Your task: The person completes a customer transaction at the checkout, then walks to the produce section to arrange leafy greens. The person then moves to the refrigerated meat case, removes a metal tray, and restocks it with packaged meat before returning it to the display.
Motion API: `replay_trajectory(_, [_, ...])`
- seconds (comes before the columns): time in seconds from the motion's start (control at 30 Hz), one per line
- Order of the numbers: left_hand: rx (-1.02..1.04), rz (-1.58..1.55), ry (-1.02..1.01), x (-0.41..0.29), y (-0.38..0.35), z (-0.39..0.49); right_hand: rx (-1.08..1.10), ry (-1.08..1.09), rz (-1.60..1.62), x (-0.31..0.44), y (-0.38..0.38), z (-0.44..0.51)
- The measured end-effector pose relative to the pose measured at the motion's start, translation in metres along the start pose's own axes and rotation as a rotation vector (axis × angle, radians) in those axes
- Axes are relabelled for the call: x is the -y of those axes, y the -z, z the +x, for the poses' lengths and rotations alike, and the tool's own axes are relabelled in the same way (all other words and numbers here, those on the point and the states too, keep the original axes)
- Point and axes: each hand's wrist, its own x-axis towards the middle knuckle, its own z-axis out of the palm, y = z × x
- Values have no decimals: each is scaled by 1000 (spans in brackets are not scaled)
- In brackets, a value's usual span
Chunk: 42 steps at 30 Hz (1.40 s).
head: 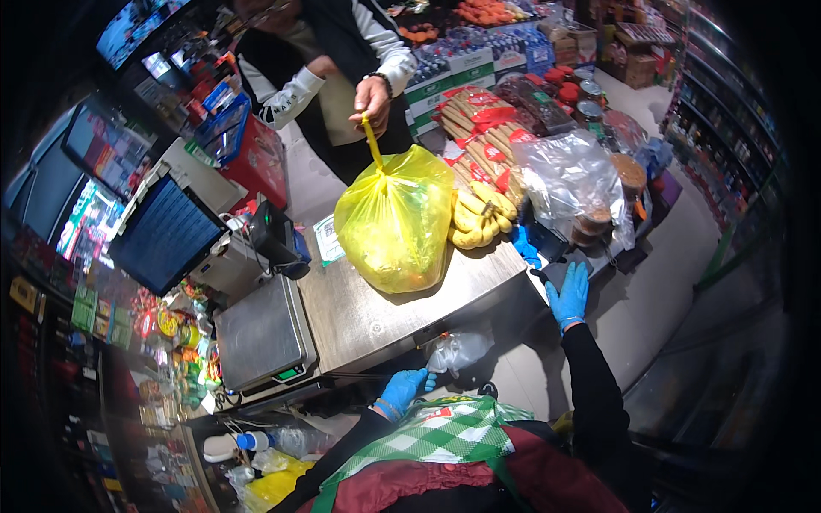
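Observation:
My left hand (404, 391), in a blue glove, hovers by my waist with its fingers curled; whether anything is in it cannot be told. Just beyond it is a white plastic bag (458, 351), below the counter's front edge. My right hand (569, 295), also gloved, is stretched out with fingers apart over a grey surface at the counter's right end. A full, knotted yellow plastic bag (397, 224) rests on the wooden counter (346, 308). Across from me, a person's hand (372, 102) grips its handle. A bunch of bananas (478, 218) lies against the bag's right side.
To the left are a weighing scale (260, 333), a monitor (168, 234) and a dark scanner-like device (276, 234). Packaged long goods (481, 138), a clear plastic bag (567, 176) and jars (589, 109) crowd the right. Under the counter lies yellow plastic (279, 481).

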Motion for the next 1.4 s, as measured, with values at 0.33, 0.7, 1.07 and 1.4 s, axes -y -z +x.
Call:
replay_trajectory(0.33, [-45, 57, -1, 6, -9, 5, 253, -105, -8, -11, -7, 0])
replay_trajectory(0.7, [-78, -6, -83, 3, 7, 2, 200, -21, -76, -9, -19, -19])
replay_trajectory(1.07, [-144, -28, -172, -14, 43, -24, 204, -43, -59, 5, -9, -22])
replay_trajectory(1.4, [537, -959, -278, -67, 69, -57, 1016, 66, 1341, 298, 75, -59])
